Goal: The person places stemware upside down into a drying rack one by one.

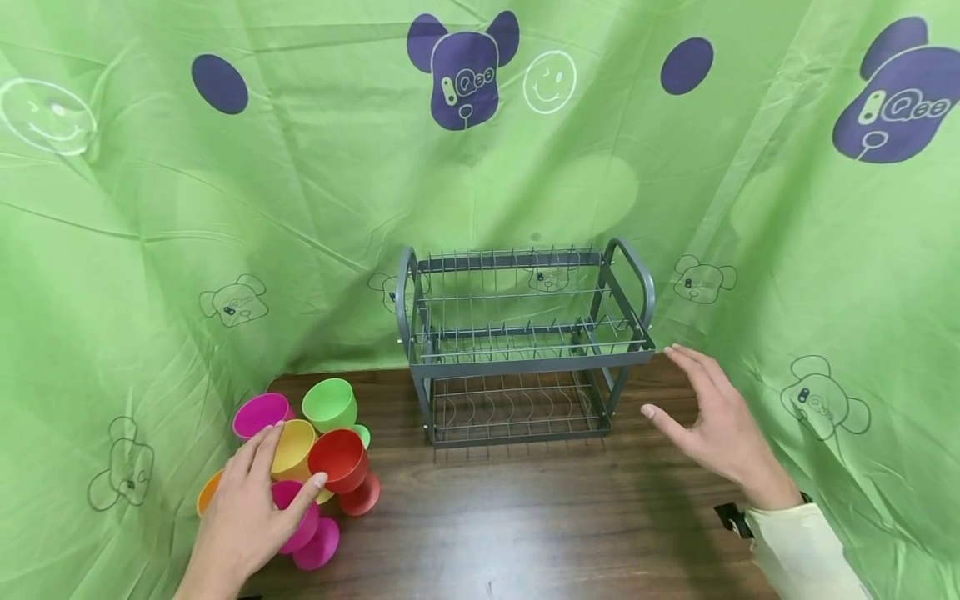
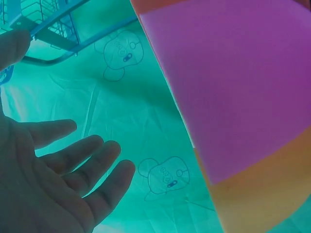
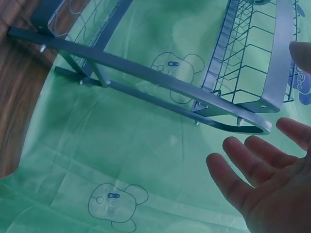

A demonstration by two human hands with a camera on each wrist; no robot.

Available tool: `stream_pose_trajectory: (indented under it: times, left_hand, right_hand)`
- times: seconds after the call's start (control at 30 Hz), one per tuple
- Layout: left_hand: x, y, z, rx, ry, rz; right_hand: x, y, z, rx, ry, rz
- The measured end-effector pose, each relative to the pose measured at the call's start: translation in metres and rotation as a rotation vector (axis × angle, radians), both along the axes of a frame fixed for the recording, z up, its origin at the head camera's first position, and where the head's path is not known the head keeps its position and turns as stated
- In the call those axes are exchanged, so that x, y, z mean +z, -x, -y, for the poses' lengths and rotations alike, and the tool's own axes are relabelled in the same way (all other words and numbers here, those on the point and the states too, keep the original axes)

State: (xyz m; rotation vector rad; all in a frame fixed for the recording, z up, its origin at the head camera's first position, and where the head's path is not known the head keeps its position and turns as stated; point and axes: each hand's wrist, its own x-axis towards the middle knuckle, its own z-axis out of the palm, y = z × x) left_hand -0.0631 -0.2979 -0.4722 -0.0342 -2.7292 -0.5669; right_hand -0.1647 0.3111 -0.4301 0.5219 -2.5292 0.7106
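Several colourful stemmed plastic cups stand together at the left: a green cup (image 1: 330, 405), a yellow cup (image 1: 296, 450), a red cup (image 1: 341, 462), an orange cup (image 1: 207, 493) and two magenta cups, one behind (image 1: 261, 414) and one in front (image 1: 318, 543). Over this group hovers my left hand (image 1: 251, 500), fingers extended and thumb apart, hiding part of the yellow, orange and front magenta cups. A two-tier grey metal dish rack (image 1: 532, 365) stands at the back centre. My right hand (image 1: 716, 421) hangs beside its right end, fingers spread, holding nothing.
Beneath everything is a dark wooden table (image 1: 495, 517). A green printed cloth (image 1: 322, 208) encloses the back and both sides, close behind the rack and beside the cups. The rack's upper tier carries upright wire dividers and looped end handles (image 1: 633, 279).
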Motion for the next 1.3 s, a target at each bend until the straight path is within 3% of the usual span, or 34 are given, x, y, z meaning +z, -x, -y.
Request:
stream_pose_trajectory:
  times: [0.27,0.4,0.57,0.7,0.87,1.03,1.17,1.3]
  left_hand:
    - [-0.007,-0.016,0.001,0.064,-0.122,-0.053]
    - [-0.013,-0.024,0.0,0.114,-0.191,-0.098]
    - [-0.021,-0.031,-0.005,0.204,-0.226,-0.105]
    - [-0.03,-0.038,-0.009,0.273,-0.269,-0.125]
    - [-0.046,-0.046,-0.014,0.361,-0.328,-0.234]
    - [-0.062,-0.05,-0.021,0.457,-0.416,-0.324]
    - [-0.072,-0.051,-0.026,0.545,-0.476,-0.341]
    - [-0.079,-0.05,-0.031,0.591,-0.534,-0.38]
  right_hand:
    - [0.005,0.006,0.004,0.012,0.145,-0.082]
    - [0.011,0.01,0.008,0.01,0.252,-0.051]
    - [0.013,0.012,0.012,-0.01,0.324,0.002]
    - [0.013,0.009,0.017,-0.001,0.367,-0.015]
    - [0.01,0.001,0.026,0.059,0.436,-0.048]
    - [0.007,-0.007,0.035,0.12,0.5,-0.022]
    - [0.004,-0.013,0.043,0.159,0.531,-0.007]
    - [-0.001,-0.016,0.049,0.18,0.574,0.021]
